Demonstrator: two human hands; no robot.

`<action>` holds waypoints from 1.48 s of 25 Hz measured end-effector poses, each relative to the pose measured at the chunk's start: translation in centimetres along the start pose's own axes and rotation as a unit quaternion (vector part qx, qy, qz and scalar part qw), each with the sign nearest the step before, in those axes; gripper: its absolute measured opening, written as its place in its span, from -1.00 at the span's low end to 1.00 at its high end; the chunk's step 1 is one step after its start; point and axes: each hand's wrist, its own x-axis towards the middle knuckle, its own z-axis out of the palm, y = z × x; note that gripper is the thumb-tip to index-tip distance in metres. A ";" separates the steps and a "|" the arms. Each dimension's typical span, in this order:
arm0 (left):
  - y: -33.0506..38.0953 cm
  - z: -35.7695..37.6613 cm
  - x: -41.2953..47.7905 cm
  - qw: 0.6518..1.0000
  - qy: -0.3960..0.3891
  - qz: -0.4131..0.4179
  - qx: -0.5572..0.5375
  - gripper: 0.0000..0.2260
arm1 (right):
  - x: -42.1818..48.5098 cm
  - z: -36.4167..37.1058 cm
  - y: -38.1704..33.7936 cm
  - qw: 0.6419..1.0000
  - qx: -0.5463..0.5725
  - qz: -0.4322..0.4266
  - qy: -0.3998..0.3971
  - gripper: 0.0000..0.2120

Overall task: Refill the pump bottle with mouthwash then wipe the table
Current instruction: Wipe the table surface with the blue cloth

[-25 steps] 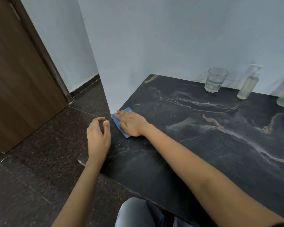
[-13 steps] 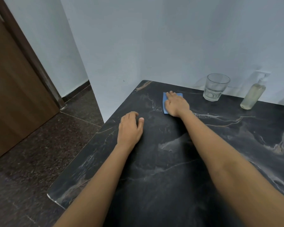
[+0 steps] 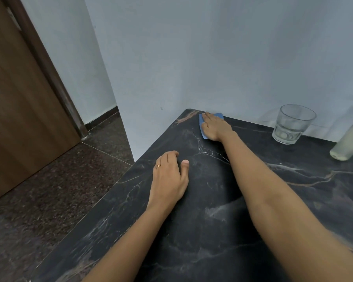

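Note:
My right hand [image 3: 214, 127] presses flat on a blue cloth [image 3: 201, 123] at the far left corner of the dark marble table [image 3: 212, 231], right against the wall. Most of the cloth is hidden under the palm. My left hand [image 3: 169, 178] rests on the table near its left edge, fingers curled, holding nothing. The clear pump bottle [image 3: 347, 142] with pale liquid stands at the far right, its top cut off by the frame edge.
A drinking glass [image 3: 292, 124] with a little water stands by the wall, left of the pump bottle. The white wall runs along the table's back. A brown wooden door [image 3: 18, 98] and dark stone floor [image 3: 49, 190] lie to the left.
My right hand has slid the blue cloth from the table's near left edge to the far left corner by the wall. My left hand has moved from off the edge onto the tabletop.

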 end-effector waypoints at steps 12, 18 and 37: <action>0.5 -1.0 -0.2 0.997 0.022 -0.041 -0.061 -0.62 | -5.4 1.7 -6.7 0.967 0.000 -0.252 -0.041 -0.48; 0.4 -0.8 -0.1 0.998 0.008 -0.039 -0.046 -0.58 | -3.3 -0.8 2.3 0.996 0.005 -0.085 -0.023 -0.49; 1.0 -1.6 -0.4 0.999 -0.026 -0.001 -0.029 -0.70 | -9.3 -0.9 4.9 0.990 0.037 0.134 0.029 -0.46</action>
